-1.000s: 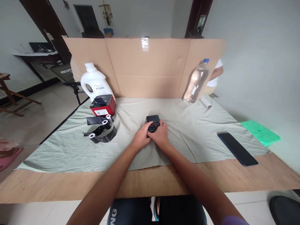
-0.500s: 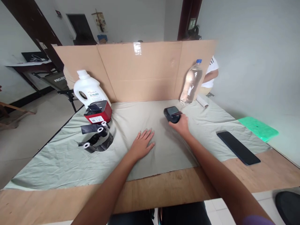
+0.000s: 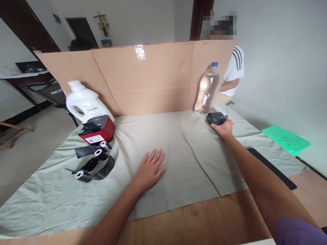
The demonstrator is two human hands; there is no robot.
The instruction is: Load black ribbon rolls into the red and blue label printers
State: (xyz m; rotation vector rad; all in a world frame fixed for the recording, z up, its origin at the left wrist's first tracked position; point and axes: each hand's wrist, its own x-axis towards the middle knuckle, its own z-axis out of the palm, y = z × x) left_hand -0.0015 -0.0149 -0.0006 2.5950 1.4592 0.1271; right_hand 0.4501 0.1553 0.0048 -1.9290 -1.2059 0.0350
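Note:
My right hand (image 3: pixel 224 128) grips a small black boxy device (image 3: pixel 216 118) by its near right side, just in front of the clear bottle with a blue cap (image 3: pixel 207 89). Palm down and fingers spread, my left hand (image 3: pixel 150 171) lies on the pale cloth (image 3: pixel 178 163) near the middle, holding nothing. To its left are several small rolls with white ends and black strips (image 3: pixel 99 154), partly unwound. A red and black boxy machine (image 3: pixel 98 131) with a white label sits behind them, against a white jug (image 3: pixel 87 102). What the device is cannot be made out for certain.
A folded cardboard panel (image 3: pixel 153 78) stands along the back. A black phone (image 3: pixel 270 168) lies at the right, partly behind my right forearm. Beyond the right edge is a green plastic surface (image 3: pixel 286 139). A person in a white shirt (image 3: pixel 234 68) is behind the panel.
My right hand has carried the black device rightward, from the middle of the cloth to the front of the bottle. A crease now runs across the cloth. My left hand stays flat.

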